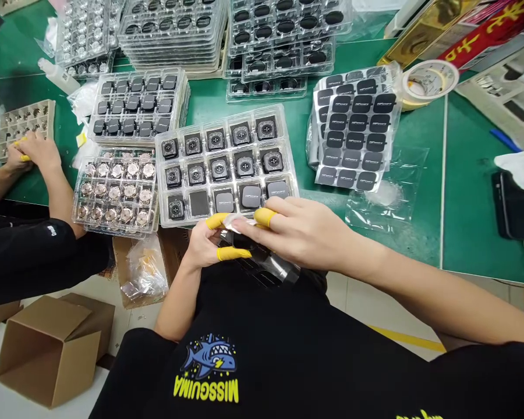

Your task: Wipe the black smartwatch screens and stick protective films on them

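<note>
My left hand (pixel 203 244), with yellow finger cots on two fingers, curls around a small dark object, mostly hidden by my right hand. In my right hand (pixel 303 233), a crumpled white wipe (pixel 236 223) is pinched against that object. A sheet of clear film with dark patches (pixel 273 267) hangs below both hands over my lap. Just beyond them lies a clear plastic tray (pixel 160 180) of square watch cases (pixel 219 169). Most show round sensor backs; several in the near row carry flat dark labelled covers. One near-row compartment shows only a plain dark square.
Sheets of dark square stickers (pixel 356 134) lie right of the tray, near a tape roll (pixel 430 81). Stacked trays (pixel 170 43) line the back. A tray of round watch parts (pixel 116 189) sits left. Another person's hands (pixel 39 151) work farther left. A phone (pixel 517 206) lies right.
</note>
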Action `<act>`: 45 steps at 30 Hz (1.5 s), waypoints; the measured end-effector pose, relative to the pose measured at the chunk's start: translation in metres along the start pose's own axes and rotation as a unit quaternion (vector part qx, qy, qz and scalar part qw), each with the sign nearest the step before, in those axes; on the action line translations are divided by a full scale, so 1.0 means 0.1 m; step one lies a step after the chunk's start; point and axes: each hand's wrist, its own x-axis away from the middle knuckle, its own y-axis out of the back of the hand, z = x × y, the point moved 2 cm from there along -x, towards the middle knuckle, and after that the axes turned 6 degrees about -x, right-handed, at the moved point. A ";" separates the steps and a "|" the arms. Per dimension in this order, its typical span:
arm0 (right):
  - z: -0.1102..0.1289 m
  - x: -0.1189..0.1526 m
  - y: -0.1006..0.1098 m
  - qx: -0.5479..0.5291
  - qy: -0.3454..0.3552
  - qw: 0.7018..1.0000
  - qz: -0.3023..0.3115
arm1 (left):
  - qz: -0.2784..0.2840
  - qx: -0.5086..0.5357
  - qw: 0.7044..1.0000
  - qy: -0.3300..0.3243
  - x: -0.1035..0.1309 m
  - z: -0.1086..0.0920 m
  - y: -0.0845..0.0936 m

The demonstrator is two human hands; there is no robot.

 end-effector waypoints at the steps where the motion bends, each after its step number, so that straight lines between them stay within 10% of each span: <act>1: -0.03 0.04 -0.01 0.012 -0.006 1.000 0.003 | -0.013 0.007 1.000 0.007 0.00 0.02 0.00; 7: -0.26 0.84 0.01 0.065 -0.190 0.979 -0.035 | -0.090 0.020 0.996 -0.017 0.05 -0.07 0.11; 11: -0.45 1.63 -0.08 0.128 -0.376 0.901 -0.176 | -0.101 -0.004 0.994 -0.036 0.05 -0.12 0.09; 15: -0.46 1.95 -0.28 0.103 -0.476 0.861 -0.147 | -0.121 -0.033 0.991 -0.040 0.02 -0.12 0.00; 21: 0.19 1.31 -0.04 -0.144 -0.561 0.776 -0.250 | -0.136 -0.069 0.985 -0.082 0.03 -0.15 -0.10; 26: 0.57 0.64 -0.02 -0.303 -0.535 0.768 -0.177 | -0.138 -0.052 0.984 -0.097 0.07 -0.16 -0.16; 33: 0.47 0.54 -0.20 -0.533 -0.578 0.587 -0.193 | -0.151 -0.028 0.986 -0.058 0.11 -0.23 -0.12; 45: 0.25 0.58 -0.15 -0.560 -0.571 0.577 -0.167 | -0.102 0.031 0.994 0.012 0.10 -0.30 -0.11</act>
